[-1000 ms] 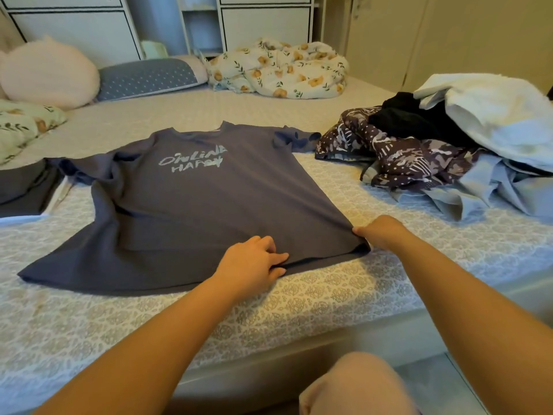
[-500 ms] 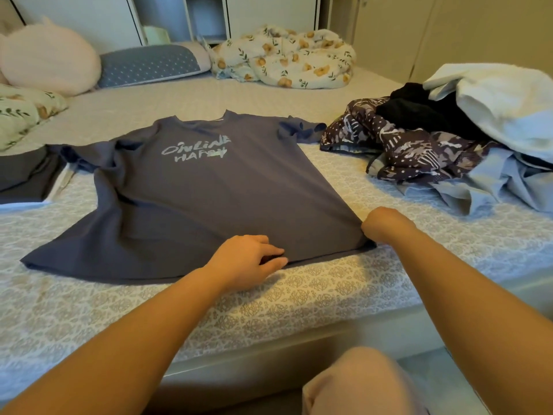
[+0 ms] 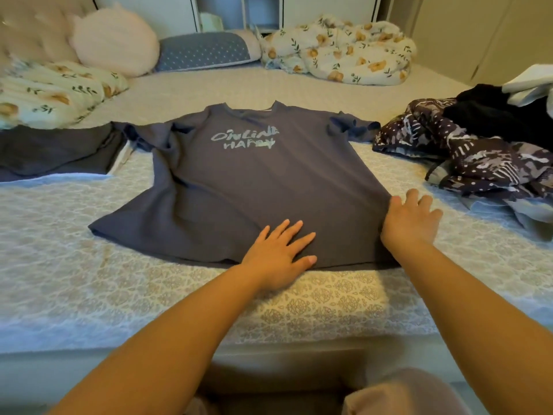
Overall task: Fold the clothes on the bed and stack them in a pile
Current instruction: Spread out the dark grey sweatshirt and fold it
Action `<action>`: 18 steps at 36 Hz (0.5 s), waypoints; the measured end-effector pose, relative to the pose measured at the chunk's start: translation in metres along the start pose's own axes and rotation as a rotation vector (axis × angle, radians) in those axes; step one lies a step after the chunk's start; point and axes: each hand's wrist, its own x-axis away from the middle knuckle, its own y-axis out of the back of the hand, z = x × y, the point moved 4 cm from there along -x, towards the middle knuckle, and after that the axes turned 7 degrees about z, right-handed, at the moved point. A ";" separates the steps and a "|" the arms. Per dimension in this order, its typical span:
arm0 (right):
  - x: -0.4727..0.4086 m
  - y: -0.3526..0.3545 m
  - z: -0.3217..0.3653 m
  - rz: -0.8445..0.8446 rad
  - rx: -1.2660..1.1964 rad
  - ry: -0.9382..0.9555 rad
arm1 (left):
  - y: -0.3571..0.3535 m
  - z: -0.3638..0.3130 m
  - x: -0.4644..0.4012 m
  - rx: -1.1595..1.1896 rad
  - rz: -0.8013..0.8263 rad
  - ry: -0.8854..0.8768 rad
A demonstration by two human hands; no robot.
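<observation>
Bed (image 3: pixel 89 295) with patterned cover fills the frame. Grey T-shirt (image 3: pixel 239 187) lies flat, print up, at frame centre. Unfolded clothes heap (image 3: pixel 478 151) at right edge; folded dark garment (image 3: pixel 54 154) at left. Left hand (image 3: pixel 279 254) flat on the shirt's hem, fingers straight and spread. Right hand (image 3: pixel 410 223) flat across the shirt's right edge, fingers spread, gripping nothing.

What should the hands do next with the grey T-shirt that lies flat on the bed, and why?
Probably fold one side inward. The grey T-shirt lies spread face up, print showing, with both sleeves out and no fold made. The left hand presses flat near the hem, and the right hand rests open on the right edge, so it could likely lift that edge and sleeve toward the middle.
</observation>
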 end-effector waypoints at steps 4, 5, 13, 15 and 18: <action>0.033 0.015 0.077 -0.107 -0.236 0.468 | 0.018 0.063 0.048 0.030 -0.352 0.188; 0.044 0.016 0.097 -0.079 -0.315 0.540 | 0.025 0.089 0.065 0.043 -0.492 0.302; 0.104 -0.014 0.210 0.211 -0.372 0.846 | 0.026 0.256 0.180 0.360 -0.577 1.163; 0.106 -0.020 0.216 0.232 -0.344 0.826 | 0.028 0.272 0.184 0.351 -0.511 1.151; 0.108 -0.023 0.219 0.258 -0.301 0.806 | 0.034 0.285 0.181 0.430 -0.533 1.088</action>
